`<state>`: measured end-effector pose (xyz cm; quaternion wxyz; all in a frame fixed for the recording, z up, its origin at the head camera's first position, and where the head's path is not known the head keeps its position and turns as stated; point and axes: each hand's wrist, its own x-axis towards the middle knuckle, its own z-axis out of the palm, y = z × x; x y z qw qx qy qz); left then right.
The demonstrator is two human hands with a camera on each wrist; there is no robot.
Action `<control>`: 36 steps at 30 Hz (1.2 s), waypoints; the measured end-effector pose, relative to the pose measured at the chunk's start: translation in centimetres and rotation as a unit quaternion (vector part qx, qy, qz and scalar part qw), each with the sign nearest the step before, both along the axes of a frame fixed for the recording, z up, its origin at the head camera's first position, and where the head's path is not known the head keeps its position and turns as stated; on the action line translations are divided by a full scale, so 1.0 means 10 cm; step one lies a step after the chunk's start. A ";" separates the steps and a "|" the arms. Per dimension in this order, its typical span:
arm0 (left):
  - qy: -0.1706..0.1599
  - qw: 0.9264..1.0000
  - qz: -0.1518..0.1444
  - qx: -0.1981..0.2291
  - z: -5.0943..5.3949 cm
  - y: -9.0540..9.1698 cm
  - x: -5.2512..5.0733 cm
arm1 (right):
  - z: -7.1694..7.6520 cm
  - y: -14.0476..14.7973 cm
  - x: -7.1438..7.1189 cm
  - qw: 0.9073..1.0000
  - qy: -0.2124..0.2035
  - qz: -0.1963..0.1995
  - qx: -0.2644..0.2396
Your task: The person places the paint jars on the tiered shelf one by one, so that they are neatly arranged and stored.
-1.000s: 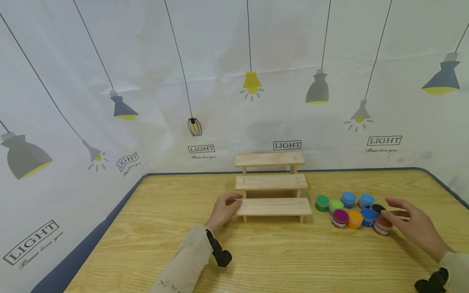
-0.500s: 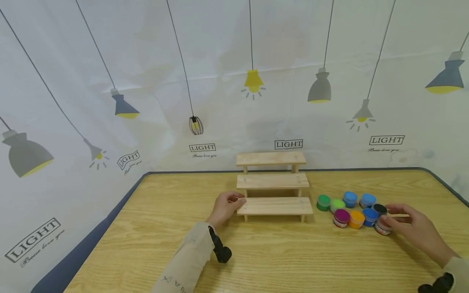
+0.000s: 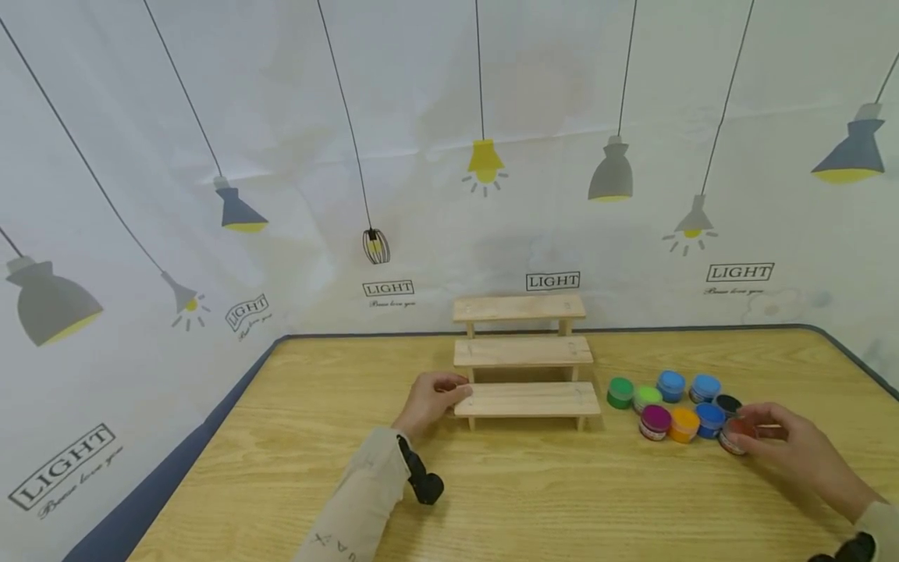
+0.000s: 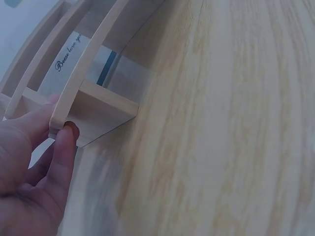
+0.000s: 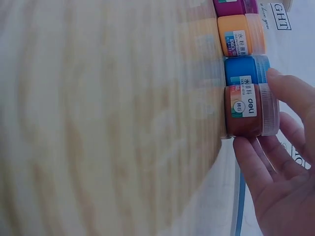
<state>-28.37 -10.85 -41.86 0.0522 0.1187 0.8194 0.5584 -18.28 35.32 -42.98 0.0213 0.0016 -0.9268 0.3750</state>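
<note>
A pale backdrop (image 3: 421, 101) printed with hanging lamps and "LIGHT" labels stands behind a wood-grain desk (image 3: 527, 492). On the desk, the left hand (image 3: 427, 404) pinches the left end of the lowest board of a three-step wooden stand (image 3: 534, 400), thumb on top and fingers beneath. To the right, the right hand (image 3: 790, 441) grasps a brown jar (image 5: 242, 125), thumb and fingers spread only about as far as the jar is wide.

The brown jar stands upright at the near right corner of a cluster of jars, its lid upward and its axis vertical. The stand's boards run lengthwise from left to right, its steps rising toward the backdrop. Next to the brown jar are a blue jar (image 3: 709, 420) and a black jar (image 3: 727, 403).

The left wrist view shows the fingertip under the board and the upright leg beside it, both hidden in the head view. The right wrist view brings out the brown jar's "deli" label and the fingertips against its side.
</note>
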 end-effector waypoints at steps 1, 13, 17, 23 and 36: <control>-0.002 1.000 0.001 0.003 -0.01 0.00 0.00 | -0.01 0.00 0.00 1.000 0.000 0.000 -0.001; -0.013 1.000 0.014 0.012 -0.04 0.01 0.01 | -0.02 0.01 0.00 1.000 0.008 0.007 0.013; -0.012 1.000 0.012 0.021 -0.05 0.00 0.00 | -0.02 0.01 -0.01 1.000 0.011 0.009 0.019; -0.021 0.999 0.016 0.027 -0.05 0.00 0.01 | 0.00 0.01 -0.03 0.999 0.008 0.026 0.030; -0.027 0.999 0.021 0.028 -0.04 0.01 0.02 | 0.03 0.06 -0.08 0.998 -0.015 0.051 0.039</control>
